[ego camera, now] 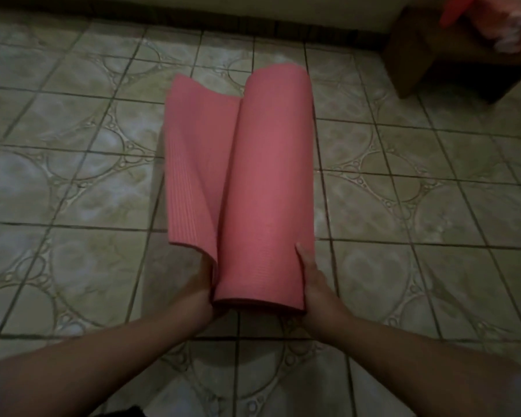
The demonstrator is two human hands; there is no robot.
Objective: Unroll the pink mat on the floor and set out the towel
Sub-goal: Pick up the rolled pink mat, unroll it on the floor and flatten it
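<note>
Both hands grasp the near end of the pink mat (268, 182), one on each side of the roll: the left hand (197, 291) wraps around its left edge, fingers tucked out of sight beneath the loose flap, and the right hand (315, 285) presses flat against the right side with the thumb lying along the roll's surface. The mat is mostly rolled, a thick pink cylinder running straight away from the person, with its outer layer peeled off to the left as a ribbed flap that curls up beside the roll. Whether the roll rests on the tiled floor (418, 206) or is held just above it cannot be told. Beyond the mat's far end and to its right stands a dark wooden bench (451, 58) against the wall, with blurred reddish-pink cloth (487, 19) lying on top of it.
</note>
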